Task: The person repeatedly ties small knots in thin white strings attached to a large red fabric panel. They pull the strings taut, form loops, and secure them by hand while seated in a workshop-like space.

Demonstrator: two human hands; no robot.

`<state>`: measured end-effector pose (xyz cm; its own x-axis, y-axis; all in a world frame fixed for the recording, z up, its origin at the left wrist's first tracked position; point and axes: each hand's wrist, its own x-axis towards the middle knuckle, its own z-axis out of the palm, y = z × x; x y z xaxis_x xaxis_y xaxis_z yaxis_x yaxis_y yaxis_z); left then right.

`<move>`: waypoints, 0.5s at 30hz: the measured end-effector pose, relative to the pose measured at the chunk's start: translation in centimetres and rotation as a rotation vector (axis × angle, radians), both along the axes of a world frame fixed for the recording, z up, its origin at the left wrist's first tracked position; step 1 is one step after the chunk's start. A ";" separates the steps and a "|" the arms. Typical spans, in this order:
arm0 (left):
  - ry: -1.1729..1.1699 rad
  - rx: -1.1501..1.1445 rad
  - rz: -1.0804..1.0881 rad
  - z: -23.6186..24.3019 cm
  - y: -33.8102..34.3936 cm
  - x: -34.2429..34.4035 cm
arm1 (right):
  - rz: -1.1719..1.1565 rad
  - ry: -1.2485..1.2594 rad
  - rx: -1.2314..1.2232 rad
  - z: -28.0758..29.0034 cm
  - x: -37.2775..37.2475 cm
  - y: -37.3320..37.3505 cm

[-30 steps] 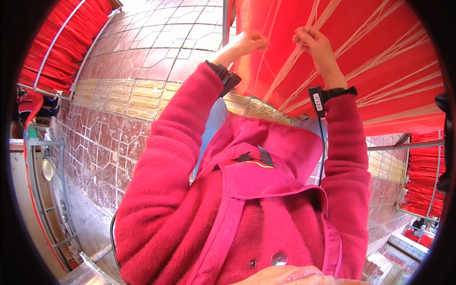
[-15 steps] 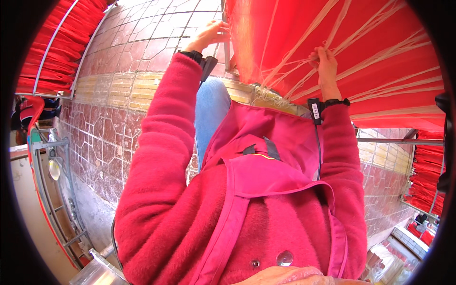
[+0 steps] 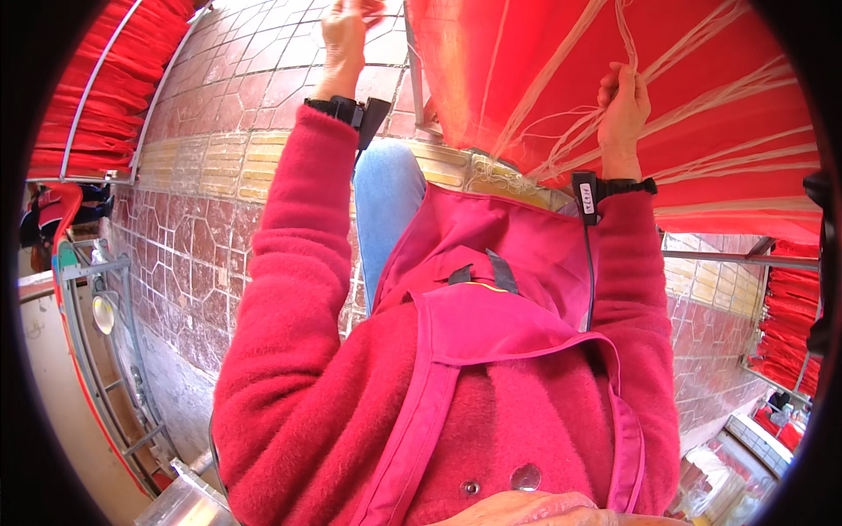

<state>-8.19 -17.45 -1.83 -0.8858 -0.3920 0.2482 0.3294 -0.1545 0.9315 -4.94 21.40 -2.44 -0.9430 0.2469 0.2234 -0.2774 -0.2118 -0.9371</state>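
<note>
Head view, right hand (image 3: pixel 624 116) holding threads (image 3: pixel 626 35), lettered wrist label (image 3: pixel 588 198)

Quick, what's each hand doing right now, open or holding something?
Left hand: can't tell; fingers blurred at the picture's edge.
Right hand: curled closed, apparently on pale threads.

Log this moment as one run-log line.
left hand: above tiled floor, grip unclear | right hand: curled fingers at pale threads | red cloth: behind threads
</note>
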 end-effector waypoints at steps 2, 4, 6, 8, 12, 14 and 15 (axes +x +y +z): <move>0.024 0.010 0.234 1.2 0.0 -0.1 | 0.016 -0.028 0.060 0.1 0.0 0.0; 0.149 -0.043 0.307 2.2 -0.1 -0.1 | 0.063 -0.116 0.151 -0.2 0.0 0.0; 0.099 -0.146 0.063 2.6 0.2 0.4 | 0.075 -0.097 0.145 -0.6 0.0 -0.2; -0.042 -0.240 -0.215 2.8 0.6 1.1 | 0.090 -0.089 0.142 -0.8 0.0 -0.4; -0.406 -0.372 -0.655 1.2 2.5 2.3 | 0.173 -0.095 0.144 -0.2 0.3 -1.1; -0.414 -0.543 -0.711 0.1 3.1 2.4 | 0.186 -0.068 0.218 0.7 0.9 -1.1; -0.381 -0.595 -0.721 -0.4 3.3 2.4 | 0.183 -0.070 0.221 1.1 1.4 -1.2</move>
